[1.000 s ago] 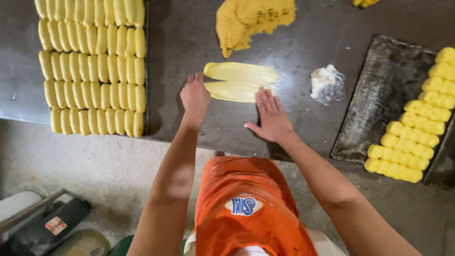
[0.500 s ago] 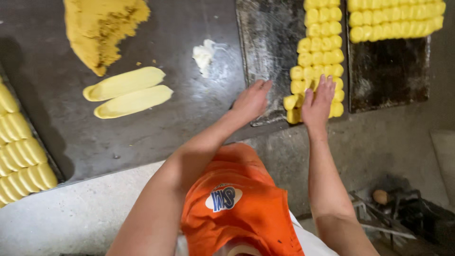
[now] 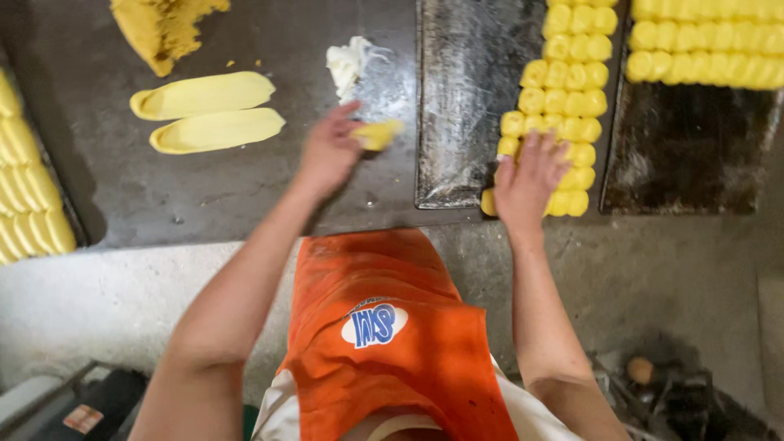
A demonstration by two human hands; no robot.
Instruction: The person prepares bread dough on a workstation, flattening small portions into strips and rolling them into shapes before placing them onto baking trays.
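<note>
My left hand (image 3: 331, 151) is over the dark worktop (image 3: 245, 188) and holds a small yellow dough piece (image 3: 377, 133) at its fingertips. My right hand (image 3: 527, 184) lies flat on the near rows of yellow dough pieces (image 3: 563, 98) on the middle dark baking tray (image 3: 465, 98). Two long flattened yellow dough strips (image 3: 208, 110) lie side by side on the worktop, left of my left hand. A white lump of fat (image 3: 349, 61) sits just beyond my left hand.
A large yellow dough mass (image 3: 163, 28) lies at the top left. A tray of dough pieces (image 3: 24, 196) stands at the far left, another tray (image 3: 694, 139) with a row of pieces at the right. A grey concrete ledge (image 3: 122, 286) runs below the worktop.
The view has swung right. My left hand has come away from the middle tray, back over the worktop, now holding a dough piece. My right hand stays on the tray's rows.
</note>
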